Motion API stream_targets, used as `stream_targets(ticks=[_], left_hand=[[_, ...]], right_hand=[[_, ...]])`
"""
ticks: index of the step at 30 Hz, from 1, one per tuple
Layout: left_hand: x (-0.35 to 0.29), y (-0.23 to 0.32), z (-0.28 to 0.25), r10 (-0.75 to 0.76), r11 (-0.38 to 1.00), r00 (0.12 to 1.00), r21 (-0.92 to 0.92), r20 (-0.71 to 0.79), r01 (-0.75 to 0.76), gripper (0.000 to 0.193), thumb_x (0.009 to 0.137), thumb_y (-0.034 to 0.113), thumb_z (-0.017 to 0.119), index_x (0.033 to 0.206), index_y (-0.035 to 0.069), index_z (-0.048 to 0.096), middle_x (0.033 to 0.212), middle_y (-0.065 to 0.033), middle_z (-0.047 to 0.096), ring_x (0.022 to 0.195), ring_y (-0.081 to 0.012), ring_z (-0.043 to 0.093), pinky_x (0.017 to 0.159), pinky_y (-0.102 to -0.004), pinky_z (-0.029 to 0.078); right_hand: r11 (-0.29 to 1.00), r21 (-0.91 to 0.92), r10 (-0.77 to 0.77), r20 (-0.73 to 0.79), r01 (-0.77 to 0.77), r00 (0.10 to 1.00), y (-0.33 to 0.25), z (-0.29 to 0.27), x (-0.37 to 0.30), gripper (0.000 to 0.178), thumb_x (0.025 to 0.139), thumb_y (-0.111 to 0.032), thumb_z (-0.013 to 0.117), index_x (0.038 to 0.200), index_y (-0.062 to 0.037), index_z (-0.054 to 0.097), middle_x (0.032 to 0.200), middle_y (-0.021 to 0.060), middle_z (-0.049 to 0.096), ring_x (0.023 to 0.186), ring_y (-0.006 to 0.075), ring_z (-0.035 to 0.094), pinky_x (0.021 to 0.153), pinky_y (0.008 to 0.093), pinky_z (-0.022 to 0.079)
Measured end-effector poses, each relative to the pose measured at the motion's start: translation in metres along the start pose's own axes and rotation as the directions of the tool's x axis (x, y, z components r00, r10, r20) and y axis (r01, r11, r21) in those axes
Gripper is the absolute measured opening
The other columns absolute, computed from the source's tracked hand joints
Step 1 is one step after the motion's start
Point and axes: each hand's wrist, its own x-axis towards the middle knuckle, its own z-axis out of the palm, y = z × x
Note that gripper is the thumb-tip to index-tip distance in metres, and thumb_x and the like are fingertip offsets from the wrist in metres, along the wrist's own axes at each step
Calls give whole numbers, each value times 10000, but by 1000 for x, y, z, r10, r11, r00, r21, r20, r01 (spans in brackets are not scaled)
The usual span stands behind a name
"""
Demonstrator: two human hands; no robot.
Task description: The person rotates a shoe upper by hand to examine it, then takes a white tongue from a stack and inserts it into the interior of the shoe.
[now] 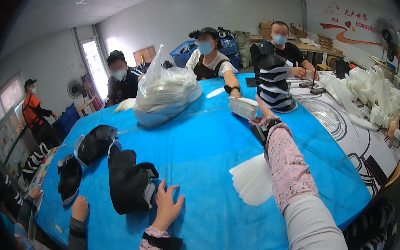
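Note:
My left hand (pixel 168 207) rests on the blue table cover with its fingers apart, beside a black cap-shaped fabric piece (pixel 126 185) with a pale edge. Two similar black pieces (pixel 94 144) lie farther left. My right arm stretches far across the table. At its end, my right hand (pixel 263 112) grips the right end of a stack of white curved strips (pixel 243 108), its thumb raised and its other fingers partly hidden. A co-worker's hand (pixel 235 93) is at the stack's other end. Near my right forearm, more white strips (pixel 252 180) lie fanned out.
A clear bag of white pieces (pixel 166 95) stands at the far left. Behind my right hand rises a tall pile of black, white-edged pieces (pixel 276 82). White plastic pieces (pixel 371 93) heap up at right. Several people stand or sit around; another person's fist (pixel 80 208) is at left.

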Motion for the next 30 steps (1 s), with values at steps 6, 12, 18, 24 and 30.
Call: stream_targets(ticks=[6, 12, 18, 24, 30], left_hand=[[-4, -4, 1, 3, 1000, 1000, 20, -3, -3, 362, 751, 250, 598, 1066, 85, 528, 1313, -243, 248, 1188, -387, 288, 972, -456, 209], [-3, 0, 1, 7, 1000, 1000, 12, 5, -8, 360, 751, 249, 595, 1065, 86, 528, 1309, -258, 246, 1191, -395, 280, 967, -459, 205], [-3, -2, 3, 16, 1000, 1000, 17, -2, -16, 355, 750, 245, 596, 1063, 92, 528, 1306, -255, 253, 1187, -392, 288, 970, -458, 204], [2, -9, 9, -4, 1000, 999, 14, -49, 5, 386, 744, 250, 596, 1084, 88, 514, 1304, -226, 278, 1178, -376, 317, 968, -447, 236], [9, -4, 1, 79, 968, 973, -217, -218, -128, 378, 781, 163, 590, 1116, 24, 482, 1244, -188, 347, 1154, -336, 378, 943, -384, 329]], right_hand=[[998, 49, 47, 67, -51, 997, 16, 32, 31, 728, 750, -618, 482, 1279, -149, 311, 1163, 175, 417, 1046, 347, 449, 751, 529, 462], [970, 210, -124, -10, 123, 992, 33, 25, 62, 625, 733, -464, 570, 1232, -133, 390, 1189, 152, 424, 1033, 347, 461, 715, 485, 493], [961, 141, -215, -169, 240, 962, 43, 25, 45, 618, 689, -322, 638, 1189, -37, 414, 1119, 157, 461, 977, 319, 492, 668, 430, 529], [936, 44, -347, -31, 348, 937, 35, -1, -23, 584, 702, -335, 681, 1157, -68, 430, 1066, 109, 498, 933, 260, 533, 629, 373, 550], [874, -148, -411, 280, 462, 868, 12, -23, -163, 666, 735, -434, 643, 1176, 9, 414, 1090, 125, 487, 969, 231, 528, 760, 347, 525]])
